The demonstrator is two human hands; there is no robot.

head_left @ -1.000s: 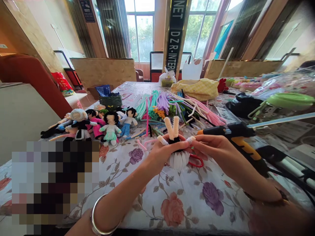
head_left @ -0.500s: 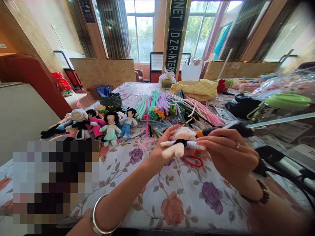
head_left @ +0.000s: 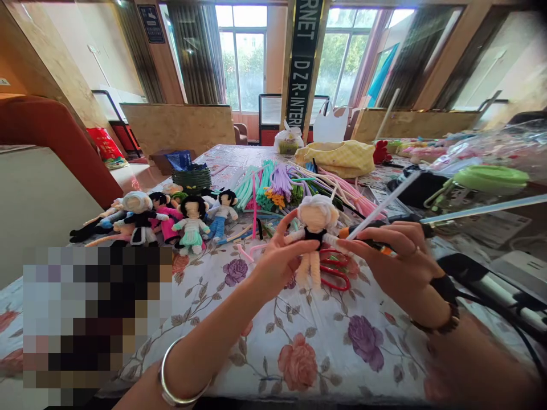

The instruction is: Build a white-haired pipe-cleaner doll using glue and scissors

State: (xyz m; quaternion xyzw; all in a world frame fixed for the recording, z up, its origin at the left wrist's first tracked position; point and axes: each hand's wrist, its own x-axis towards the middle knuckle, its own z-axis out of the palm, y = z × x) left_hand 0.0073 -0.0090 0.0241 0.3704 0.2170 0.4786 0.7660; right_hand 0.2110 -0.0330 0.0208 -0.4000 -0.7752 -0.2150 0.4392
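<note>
My left hand is closed around a small pipe-cleaner doll, thumb across its body. The doll is upright, with white hair, a black top, pale legs and no drawn features. In my right hand, the fingertips pinch a white pipe cleaner beside the doll's white-wrapped arm. The strip slants up to the right; whether it joins the arm I cannot tell. Behind my right hand lies a glue gun, partly hidden, with a long glue stick in its rear. Red-handled scissors lie behind the doll.
Several finished dolls sit at the left, near a dark green basket. Colourful pipe cleaners lie bundled mid-table, before a yellow checked pouch. A green-lidded jar stands right, above a black cable.
The doll has turned from tipped back, legs toward me, to upright. The white pipe cleaner now shows above my right hand. My left thumb has come across the doll's front.
</note>
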